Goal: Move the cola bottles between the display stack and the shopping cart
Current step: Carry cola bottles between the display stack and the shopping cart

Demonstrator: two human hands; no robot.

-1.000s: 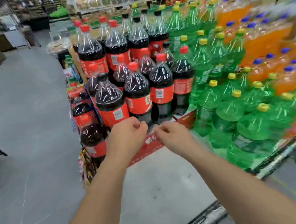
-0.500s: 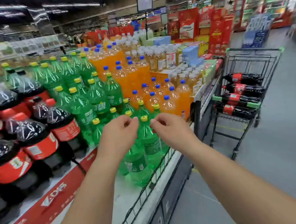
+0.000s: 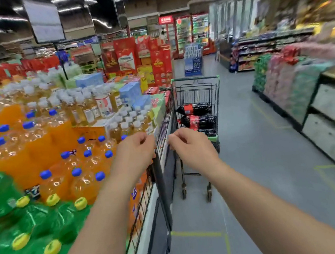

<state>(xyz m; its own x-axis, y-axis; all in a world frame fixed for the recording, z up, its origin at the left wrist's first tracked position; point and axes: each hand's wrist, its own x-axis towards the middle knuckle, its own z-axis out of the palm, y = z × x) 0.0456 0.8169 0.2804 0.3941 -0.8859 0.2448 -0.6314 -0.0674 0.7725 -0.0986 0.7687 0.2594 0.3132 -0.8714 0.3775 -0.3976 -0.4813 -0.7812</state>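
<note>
A dark wire shopping cart [image 3: 197, 91] with green trim stands in the aisle ahead, beside the end of the drinks display. Several cola bottles [image 3: 197, 121] with red labels lie stacked on their sides inside it. My left hand [image 3: 133, 153] and my right hand [image 3: 192, 147] are held out in front of me, fingers loosely curled, holding nothing. Both hands are short of the cart. The cola display stack is out of view.
On my left runs a display with a wire rail [image 3: 159, 140], holding orange soda bottles [image 3: 47, 138] with blue caps, green bottles [image 3: 25, 232] with yellow caps and pale drinks [image 3: 99, 106]. Grey aisle floor [image 3: 257, 159] stretches ahead. Shelving [image 3: 324, 111] lines the right side.
My view has swung right, away from the cola stack, past the green and orange bottles, until the cart is ahead. Both hands stay raised and hold nothing.
</note>
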